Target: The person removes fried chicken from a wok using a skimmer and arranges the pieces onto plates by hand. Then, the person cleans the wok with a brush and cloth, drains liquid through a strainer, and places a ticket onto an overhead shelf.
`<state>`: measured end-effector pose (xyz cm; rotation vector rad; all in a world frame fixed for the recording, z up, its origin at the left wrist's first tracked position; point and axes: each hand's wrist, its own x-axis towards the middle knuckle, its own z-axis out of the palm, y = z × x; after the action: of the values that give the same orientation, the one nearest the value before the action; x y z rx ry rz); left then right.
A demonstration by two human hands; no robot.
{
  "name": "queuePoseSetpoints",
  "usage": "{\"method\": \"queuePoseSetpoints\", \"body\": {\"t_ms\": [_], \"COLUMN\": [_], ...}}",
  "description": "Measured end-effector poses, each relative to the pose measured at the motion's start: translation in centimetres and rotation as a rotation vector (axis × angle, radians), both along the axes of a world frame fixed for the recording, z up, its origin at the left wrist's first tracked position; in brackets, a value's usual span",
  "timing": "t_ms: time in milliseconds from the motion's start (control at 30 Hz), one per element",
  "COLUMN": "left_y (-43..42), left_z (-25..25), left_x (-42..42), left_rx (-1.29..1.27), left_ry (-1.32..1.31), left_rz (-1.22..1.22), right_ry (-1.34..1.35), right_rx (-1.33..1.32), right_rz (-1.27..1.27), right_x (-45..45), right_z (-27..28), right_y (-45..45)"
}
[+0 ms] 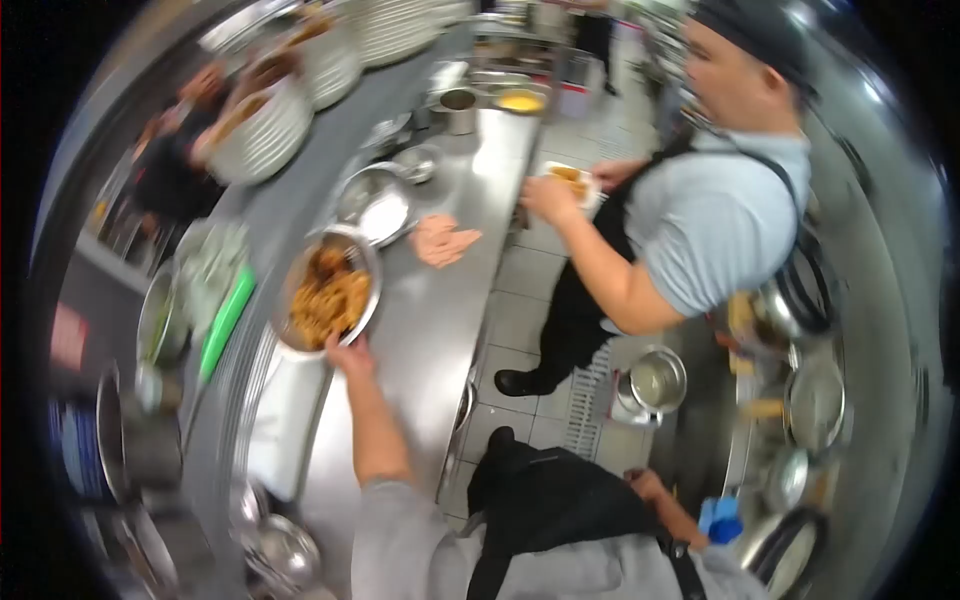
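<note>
My left hand (350,358) grips the near rim of a metal bowl (370,262) on the steel counter (425,330). Brown, glossy food (328,300) fills much of this bowl. Behind it stands a second, shiny metal bowl (375,203), with a crumpled pinkish cloth or glove (441,240) to its right. Low on the right, by the dark apron, is my right hand (645,484); its fingers are small and blurred, and I cannot make out whether they hold anything.
A co-worker (640,250) stands ahead on the right, holding a small white dish (572,180). White plates (262,135) are stacked on the shelf at the left. A green-handled tool (228,322) lies near a white tray (283,425). A metal pot (655,380) stands low, right of centre.
</note>
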<state>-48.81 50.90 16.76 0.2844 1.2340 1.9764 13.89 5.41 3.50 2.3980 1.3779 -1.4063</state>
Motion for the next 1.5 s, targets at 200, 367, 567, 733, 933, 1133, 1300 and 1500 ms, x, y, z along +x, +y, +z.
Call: {"method": "queuePoseSetpoints", "body": {"t_ms": [200, 367, 567, 733, 933, 1133, 1300, 1500], "left_y": [0.2, -5.2, -14.9, -19.2, -22.9, -27.5, -32.3, -30.3], "left_z": [-0.8, 5.4, 4.5, 8.0, 11.7, 13.0, 12.2, 13.4], "left_x": [-0.4, 7.6, 24.2, 41.5, 59.3, 71.2, 71.1, 71.4], "left_rx": [0.042, -0.072, -0.381, -0.131, 0.113, 0.113, -0.007, 0.231], "left_ry": [0.019, -0.269, 0.079, 0.28, 0.476, 0.747, 0.683, 0.857], "left_rz": [-0.246, -0.458, -1.177, -1.682, -1.939, -2.08, -2.38, -2.456], "right_ry": [0.0, 0.007, 0.122, 0.712, 0.832, 1.169, 1.28, 1.135], "right_rx": [0.087, 0.182, 0.125, 0.382, 0.784, 0.825, 1.091, 1.177], "right_rz": [-0.136, -0.295, -0.403, -1.177, -1.326, -1.357, -1.563, -1.686], "right_x": [-6.9, -7.5, -5.8, 0.9, 9.9, 12.4, 15.0, 18.1], "right_z": [8.4, 5.3, 3.6, 5.7, 12.1, 16.8, 18.4, 19.7], "right_y": [7.4, 5.1, -1.0, -3.0, -3.8, -5.8, -5.4, -4.5]}}
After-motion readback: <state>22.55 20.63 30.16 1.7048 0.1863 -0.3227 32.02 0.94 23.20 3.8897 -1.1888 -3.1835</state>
